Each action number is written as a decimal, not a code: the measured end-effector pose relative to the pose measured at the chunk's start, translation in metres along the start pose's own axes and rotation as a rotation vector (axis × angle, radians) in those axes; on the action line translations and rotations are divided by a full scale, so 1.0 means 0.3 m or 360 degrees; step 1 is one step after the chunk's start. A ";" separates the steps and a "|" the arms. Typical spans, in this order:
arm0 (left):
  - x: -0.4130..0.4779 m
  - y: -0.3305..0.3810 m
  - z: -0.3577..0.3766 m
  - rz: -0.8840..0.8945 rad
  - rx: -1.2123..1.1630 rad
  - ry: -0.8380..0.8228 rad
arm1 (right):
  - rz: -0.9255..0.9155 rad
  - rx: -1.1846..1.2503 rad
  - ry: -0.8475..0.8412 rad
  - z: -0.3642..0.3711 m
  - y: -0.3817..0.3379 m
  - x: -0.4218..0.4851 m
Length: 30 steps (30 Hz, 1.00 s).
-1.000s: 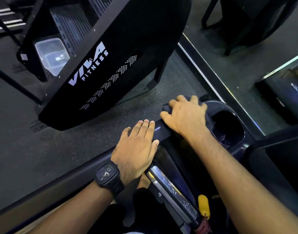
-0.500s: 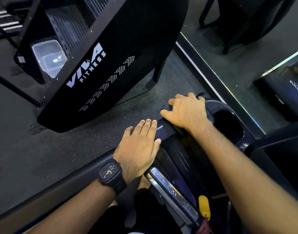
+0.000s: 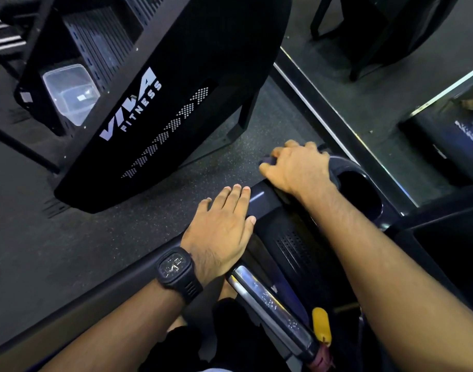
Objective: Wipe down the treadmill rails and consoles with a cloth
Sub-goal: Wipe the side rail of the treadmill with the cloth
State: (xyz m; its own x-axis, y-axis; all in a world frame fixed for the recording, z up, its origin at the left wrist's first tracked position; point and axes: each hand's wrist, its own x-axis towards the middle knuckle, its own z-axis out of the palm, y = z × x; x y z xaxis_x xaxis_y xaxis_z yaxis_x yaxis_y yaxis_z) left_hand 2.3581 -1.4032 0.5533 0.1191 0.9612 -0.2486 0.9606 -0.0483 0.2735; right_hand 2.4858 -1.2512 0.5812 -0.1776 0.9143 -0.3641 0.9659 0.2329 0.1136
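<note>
Cupholder (image 3: 360, 193) by R hand (image 3: 297, 170) w/ cloth (image 3: 266, 158)

White lettering is showing on the black side panel (image 3: 192, 76) of a gym machine: "VIVA" in large slanted capitals, with "FITNESS" sitting in smaller capitals just beneath it. Pale lettering is also showing on a dark machine (image 3: 444, 146) at the right edge, too blurred to read. A small sticker inside the clear container (image 3: 69, 89) is proving too small to read.
</note>
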 end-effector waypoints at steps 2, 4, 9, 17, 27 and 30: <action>0.006 0.001 -0.002 0.0015 0.0006 0.0007 | 0.0251 0.0170 0.0108 0.013 0.039 -0.002; 0.012 0.002 0.003 0.0029 0.0017 0.0011 | 0.0471 0.0293 0.0295 0.036 0.039 -0.055; 0.016 -0.002 0.007 0.0036 -0.0004 0.0025 | 0.0124 0.0106 0.0448 0.093 -0.036 -0.158; 0.002 -0.006 0.017 0.0090 0.0029 0.0109 | 0.0712 0.0587 0.0382 0.071 0.058 -0.071; 0.040 -0.014 -0.001 0.0265 0.0107 0.0141 | 0.0758 0.0650 0.0372 0.071 0.053 -0.097; 0.030 -0.030 0.003 0.0306 0.0090 0.0101 | 0.0842 0.0472 0.0440 0.128 -0.046 -0.187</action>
State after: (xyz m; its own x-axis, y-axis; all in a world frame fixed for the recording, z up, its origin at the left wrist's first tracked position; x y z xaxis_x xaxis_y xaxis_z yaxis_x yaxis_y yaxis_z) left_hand 2.3509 -1.3943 0.5478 0.2873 0.9479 -0.1375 0.9346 -0.2459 0.2572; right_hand 2.4896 -1.3183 0.5646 0.3309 0.9408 -0.0743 0.9400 -0.3355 -0.0619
